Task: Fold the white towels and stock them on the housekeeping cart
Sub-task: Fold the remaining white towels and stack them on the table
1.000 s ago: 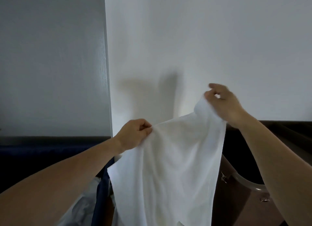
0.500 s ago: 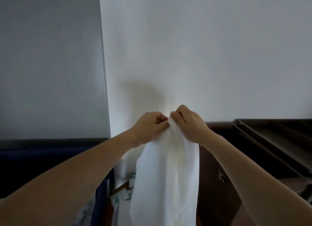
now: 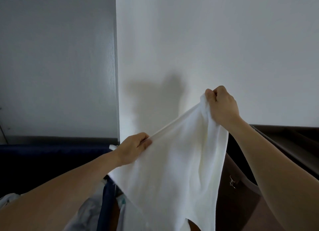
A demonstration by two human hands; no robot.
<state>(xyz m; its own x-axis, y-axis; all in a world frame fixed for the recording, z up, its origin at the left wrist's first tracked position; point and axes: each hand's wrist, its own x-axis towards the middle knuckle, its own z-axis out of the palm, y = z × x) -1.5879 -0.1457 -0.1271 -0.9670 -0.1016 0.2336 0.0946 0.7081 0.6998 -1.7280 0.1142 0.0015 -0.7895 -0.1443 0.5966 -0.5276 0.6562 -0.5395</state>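
White wall behind: left hand [image 3: 133, 148] and right hand [image 3: 221, 106], held apart, each grip the white towel [image 3: 174, 165] along 1 edge; folding under way, corners must meet next.

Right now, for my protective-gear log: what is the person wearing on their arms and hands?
Nothing visible. The left hand and right hand are ungloved, without rings or a watch in view, and both forearms are bare, sleeveless to the picture's edge.

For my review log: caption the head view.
Left hand and right hand grip a white towel, its upper edge taut.
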